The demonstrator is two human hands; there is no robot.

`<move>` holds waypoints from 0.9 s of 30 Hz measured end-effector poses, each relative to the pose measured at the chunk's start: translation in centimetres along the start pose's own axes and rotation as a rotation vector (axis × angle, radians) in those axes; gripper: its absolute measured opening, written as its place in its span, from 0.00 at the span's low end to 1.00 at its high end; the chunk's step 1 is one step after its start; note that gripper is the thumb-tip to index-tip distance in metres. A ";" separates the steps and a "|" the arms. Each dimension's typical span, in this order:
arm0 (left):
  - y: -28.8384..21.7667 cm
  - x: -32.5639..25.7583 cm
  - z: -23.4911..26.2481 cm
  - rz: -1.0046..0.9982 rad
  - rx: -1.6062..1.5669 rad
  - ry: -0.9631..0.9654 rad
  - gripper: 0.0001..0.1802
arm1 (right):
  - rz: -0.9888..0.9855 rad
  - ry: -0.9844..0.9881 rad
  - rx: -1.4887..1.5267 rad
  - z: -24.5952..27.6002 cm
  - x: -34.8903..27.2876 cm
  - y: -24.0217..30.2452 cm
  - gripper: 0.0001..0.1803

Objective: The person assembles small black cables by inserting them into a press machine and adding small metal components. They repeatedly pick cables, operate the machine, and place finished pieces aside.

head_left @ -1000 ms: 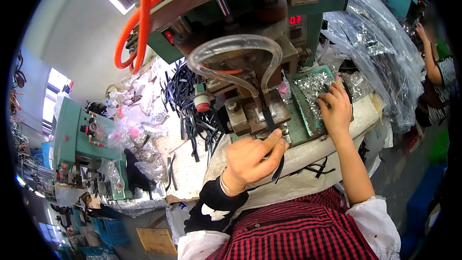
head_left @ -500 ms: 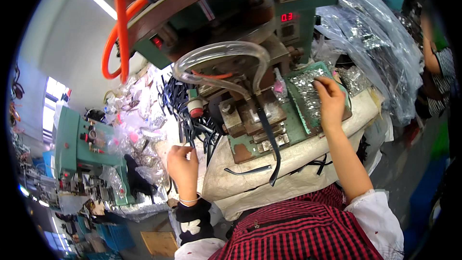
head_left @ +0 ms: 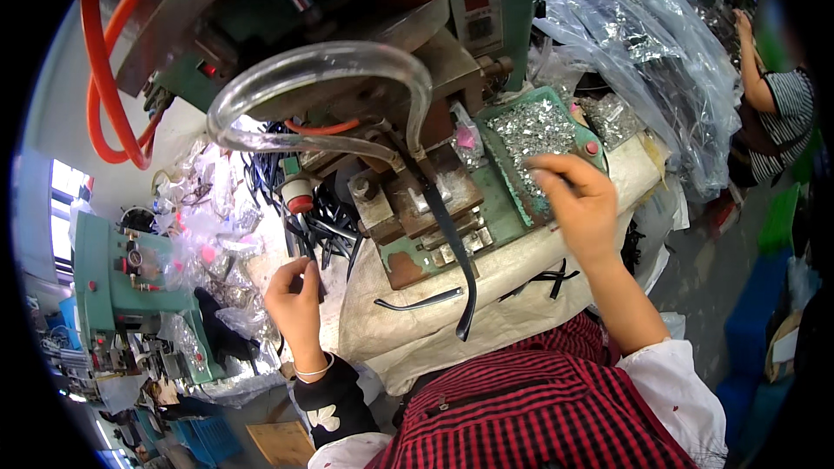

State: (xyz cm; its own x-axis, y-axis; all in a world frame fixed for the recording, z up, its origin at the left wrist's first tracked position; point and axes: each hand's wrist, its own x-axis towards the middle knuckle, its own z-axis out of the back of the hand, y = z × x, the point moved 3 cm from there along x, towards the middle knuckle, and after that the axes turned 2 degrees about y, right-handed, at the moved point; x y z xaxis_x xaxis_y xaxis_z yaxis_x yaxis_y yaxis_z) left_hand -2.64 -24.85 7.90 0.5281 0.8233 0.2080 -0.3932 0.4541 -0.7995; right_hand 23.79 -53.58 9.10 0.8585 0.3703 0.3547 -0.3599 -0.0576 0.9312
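Pinching black strap left hand; right hand fingers curled over tray.

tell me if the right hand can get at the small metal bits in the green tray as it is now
Probably yes. The right hand is already over the near edge of the green tray, fingertips at the small metal bits, and nothing lies between them.

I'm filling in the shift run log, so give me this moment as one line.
left hand: on black straps left of press | right hand: picking in green tray of small silver parts | black strap: lying across die
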 end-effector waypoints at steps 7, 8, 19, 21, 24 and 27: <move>0.0 1.4 -3.7 0.077 -0.526 0.017 0.09 | 0.192 0.065 0.079 -8.2 1.7 3.5 0.16; 0.0 0.6 -4.0 0.090 -0.502 -0.005 0.09 | 0.134 0.046 0.151 -8.6 1.0 2.9 0.17; -14.6 -3.6 -1.7 -0.900 -0.238 -0.194 0.06 | -0.122 0.180 0.437 -8.6 -0.7 7.3 0.27; -15.3 -4.0 -3.7 -1.031 -0.063 -0.072 0.10 | 0.011 0.222 0.343 -7.8 -1.9 8.2 0.30; -16.3 -4.3 -6.7 -1.160 0.054 0.027 0.12 | 0.078 0.342 0.055 -5.9 0.5 6.7 0.25; -16.4 -3.5 -8.3 -1.269 0.041 0.002 0.15 | 0.250 0.114 -0.736 -2.7 3.1 -0.2 0.14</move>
State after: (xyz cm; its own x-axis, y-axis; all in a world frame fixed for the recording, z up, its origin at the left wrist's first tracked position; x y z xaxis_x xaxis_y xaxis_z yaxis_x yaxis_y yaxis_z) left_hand 8.21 -38.02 15.55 0.5509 -0.1972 0.8109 0.3651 0.9307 -0.0217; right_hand 25.57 -49.91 9.78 0.6918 0.5222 0.4988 -0.7210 0.4624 0.5160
